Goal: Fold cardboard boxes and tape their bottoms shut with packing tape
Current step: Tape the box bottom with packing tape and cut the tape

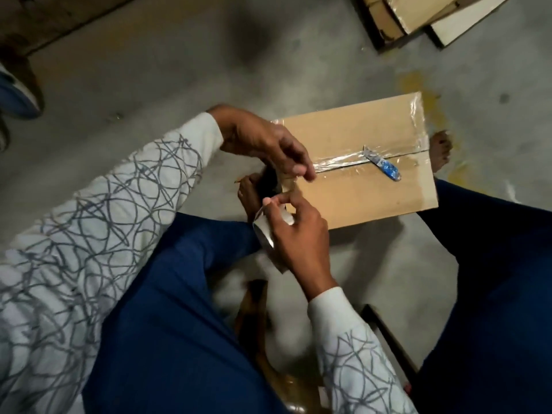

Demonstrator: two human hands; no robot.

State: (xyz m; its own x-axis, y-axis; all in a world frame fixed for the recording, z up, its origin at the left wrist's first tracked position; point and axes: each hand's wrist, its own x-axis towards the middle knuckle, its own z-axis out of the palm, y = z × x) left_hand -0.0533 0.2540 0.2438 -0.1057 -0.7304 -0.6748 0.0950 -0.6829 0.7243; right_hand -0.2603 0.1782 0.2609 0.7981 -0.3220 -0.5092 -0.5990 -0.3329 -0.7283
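My left hand (pixel 265 144) is curling down over the near end of the brown cardboard box (pixel 373 198). Its fingertips (pixel 307 174) are pinching the shiny strip of clear tape (pixel 337 163) where it is meeting the box edge. My right hand (pixel 301 234) is gripping the roll of clear packing tape (pixel 264 234), fingers wrapped round it, thumb and forefinger nipping the loose tape at its top, just off that same edge. The box is lying directly beyond both hands, between my legs on the grey concrete floor (pixel 149 85). Its centre seam, carrying the strip, is running lengthwise away from my left hand toward the far end, so I am judging that hand the nearer one for smoothing along it. A blue-handled utility knife (pixel 386 170) is resting across the seam farther out, in that path.
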